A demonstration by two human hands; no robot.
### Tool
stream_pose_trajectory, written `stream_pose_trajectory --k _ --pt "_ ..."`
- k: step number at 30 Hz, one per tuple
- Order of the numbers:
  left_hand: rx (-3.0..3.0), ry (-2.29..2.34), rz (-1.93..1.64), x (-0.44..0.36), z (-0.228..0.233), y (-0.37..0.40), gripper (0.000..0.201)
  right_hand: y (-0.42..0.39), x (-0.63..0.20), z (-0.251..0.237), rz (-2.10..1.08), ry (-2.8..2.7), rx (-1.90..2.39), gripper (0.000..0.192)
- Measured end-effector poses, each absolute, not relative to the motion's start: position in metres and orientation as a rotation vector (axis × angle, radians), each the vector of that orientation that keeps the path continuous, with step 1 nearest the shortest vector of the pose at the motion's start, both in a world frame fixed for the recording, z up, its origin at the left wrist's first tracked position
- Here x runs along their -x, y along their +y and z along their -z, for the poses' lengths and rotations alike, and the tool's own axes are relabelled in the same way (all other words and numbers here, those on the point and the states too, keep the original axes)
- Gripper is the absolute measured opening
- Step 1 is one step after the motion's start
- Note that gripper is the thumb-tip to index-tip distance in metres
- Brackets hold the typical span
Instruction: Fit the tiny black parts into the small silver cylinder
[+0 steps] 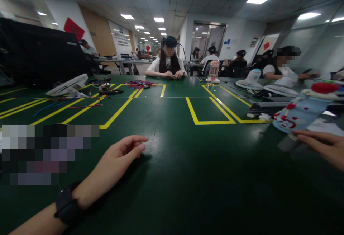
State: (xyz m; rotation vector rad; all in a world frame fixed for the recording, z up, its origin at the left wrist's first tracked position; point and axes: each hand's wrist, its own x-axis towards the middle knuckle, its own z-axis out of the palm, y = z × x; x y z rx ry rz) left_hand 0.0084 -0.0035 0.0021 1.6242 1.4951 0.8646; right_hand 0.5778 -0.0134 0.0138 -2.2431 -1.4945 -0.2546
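Note:
My left hand [118,159] rests on the dark green table [182,177], fingers loosely curled and empty, with a black band on the wrist. My right hand [322,147] lies at the right edge of the view, its fingertips touching a small dark flat thing [287,143] on the table. Just beyond it leans a light blue bottle [301,114] with red marks and a red cap. Whether the right hand grips anything I cannot tell.
Yellow tape lines [209,114] mark boxes on the table. A white fan [67,86] and loose wires [64,104] lie at left, coloured wires [139,83] before a person [168,66] seated across. More fans [251,80], a pink bottle [213,71] and another person [285,70] are at right.

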Motion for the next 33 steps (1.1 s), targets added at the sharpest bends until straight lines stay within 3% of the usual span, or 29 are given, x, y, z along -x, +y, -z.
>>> stream_pose_trajectory --k 3,7,9,15,20,28,30,33 --pt "-1.632 1.493 -0.849 -0.008 -0.003 -0.004 0.032 -0.015 -0.561 -0.022 -0.075 -1.5 2.363 0.059" --pt "-1.642 1.488 -0.838 -0.008 -0.001 -0.003 0.034 -0.018 -0.518 -0.03 0.028 -1.498 2.344 0.063" --pt "-1.649 1.481 -0.827 -0.009 0.001 -0.002 0.034 -0.019 -0.481 -0.03 0.01 -1.571 2.151 0.058" --pt "-1.713 1.484 -0.779 -0.01 0.0 -0.002 0.033 -0.017 -0.336 -0.016 -0.571 -2.094 1.232 0.045" --pt "-1.774 1.467 -0.772 -0.009 0.004 -0.002 0.031 -0.013 -0.276 -0.011 -0.724 -2.278 1.012 0.045" --pt "-2.108 1.295 -0.924 -0.069 -0.019 -0.008 0.023 -0.01 -0.28 0.01 -0.988 -2.045 1.071 0.09" --pt "-2.162 1.195 -0.912 -0.088 -0.029 -0.01 0.018 -0.01 -0.279 0.012 -0.943 -2.034 1.111 0.083" --pt "-2.143 1.169 -0.946 -0.098 -0.037 -0.01 0.015 -0.011 -0.281 0.01 -0.878 -2.043 1.167 0.056"
